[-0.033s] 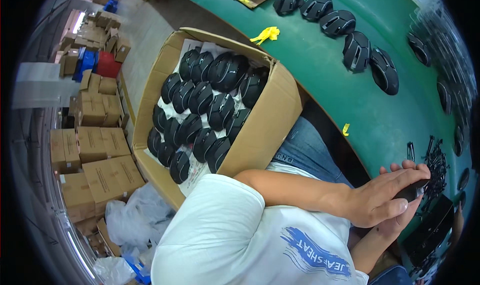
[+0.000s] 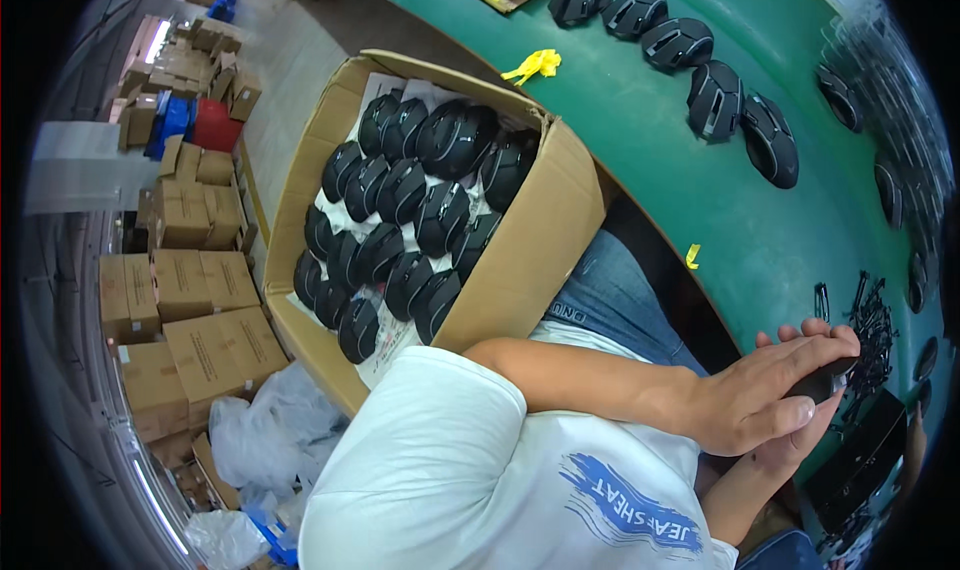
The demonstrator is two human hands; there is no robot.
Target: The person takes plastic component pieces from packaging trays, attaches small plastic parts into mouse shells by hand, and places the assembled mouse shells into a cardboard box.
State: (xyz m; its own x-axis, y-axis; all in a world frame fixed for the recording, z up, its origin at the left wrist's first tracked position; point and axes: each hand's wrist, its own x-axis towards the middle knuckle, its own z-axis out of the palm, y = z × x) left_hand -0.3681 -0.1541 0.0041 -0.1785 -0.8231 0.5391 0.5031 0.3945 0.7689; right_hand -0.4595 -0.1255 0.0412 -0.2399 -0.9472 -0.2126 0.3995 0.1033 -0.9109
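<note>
My left hand (image 2: 755, 390) lies over a black computer mouse (image 2: 822, 381), its thumb along the near side and its fingers curled across the top. Below it my right hand (image 2: 795, 442) grips the same mouse from underneath; its fingers are largely hidden. Most of the mouse is covered by the hands, with only a dark curved part showing. Just beyond the fingers, a heap of thin black parts (image 2: 870, 340) lies on the green table (image 2: 640, 140).
An open cardboard box (image 2: 530, 270) with several black mice (image 2: 402, 192) on white paper stands left of my arms. More mice (image 2: 715, 100) line the table's far side. Yellow scraps (image 2: 535, 67) lie near its edge. Stacked cartons (image 2: 225, 355) and clear plastic bags (image 2: 275, 435) occupy the left.
</note>
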